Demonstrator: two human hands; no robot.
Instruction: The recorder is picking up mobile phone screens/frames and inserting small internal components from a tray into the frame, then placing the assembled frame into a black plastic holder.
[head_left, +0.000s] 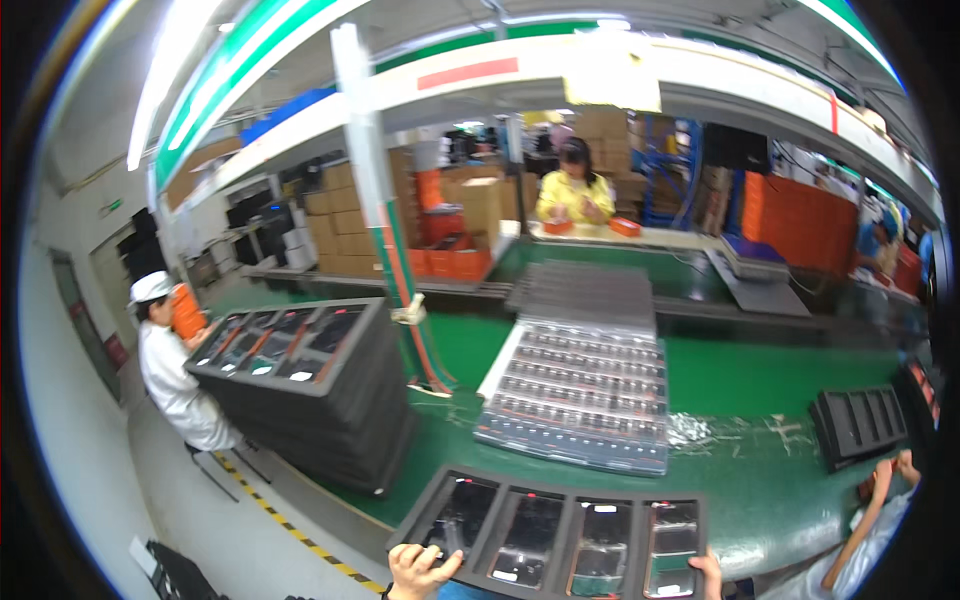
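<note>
While a tall dark stack of black foam trays (300,420) stands on the left, presumably layered to save room, its top showing apparently four glossy panels (335,330), the left hand (425,572) is clamped on the near left corner of one rectangular black foam tray (638,550) with four compartments. That tray sits near and central, with one flat, dark, phone-like slab (527,540) per compartment, four altogether, and beyond it lies one pile of clear plastic trays of small parts (580,400), layers uncountable. Well apart from the left, the right hand (711,572) clasps the right edge, likely keeping the load level, and farther right rests a black slotted holder (862,425) with four visible slots.
</note>
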